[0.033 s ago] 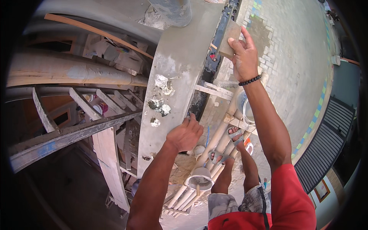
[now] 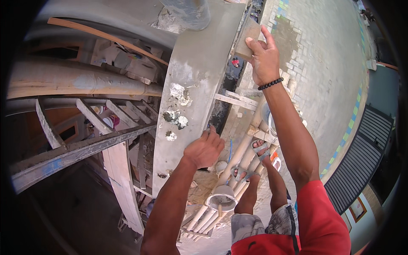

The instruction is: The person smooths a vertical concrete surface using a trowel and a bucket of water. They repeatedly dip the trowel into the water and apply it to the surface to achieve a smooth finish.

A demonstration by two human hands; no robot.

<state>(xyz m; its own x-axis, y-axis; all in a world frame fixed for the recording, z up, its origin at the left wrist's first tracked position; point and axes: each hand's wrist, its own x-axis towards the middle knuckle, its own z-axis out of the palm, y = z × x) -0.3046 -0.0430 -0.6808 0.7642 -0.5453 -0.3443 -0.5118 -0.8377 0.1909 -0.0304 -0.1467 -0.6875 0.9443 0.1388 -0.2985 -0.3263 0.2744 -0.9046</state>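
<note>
In my right hand (image 2: 264, 59) is a small flat grey-brown board (image 2: 248, 39), pinched with the thumb on its face and one finger stretched out. The board stands against the outer edge of a grey concrete ledge (image 2: 196, 63), toward its far end. My left hand (image 2: 205, 148) is closed over the same edge nearer to me, its fingertips partly hidden. White patches and rough holes mark the ledge's surface beside it. A dark gap (image 2: 219, 114) runs along the outer side of the ledge.
I stand on bamboo poles (image 2: 242, 159), with a mortar-smeared bucket (image 2: 222, 199) beside my feet. A wooden ladder-like frame (image 2: 85, 140) and a thick bamboo pole (image 2: 80, 76) lie at left. Paving (image 2: 327, 76) stretches below at right, beside a dark slatted gate (image 2: 361, 157).
My right hand and the board have shifted slightly left, closer against the ledge's edge. My left hand stays in nearly the same place.
</note>
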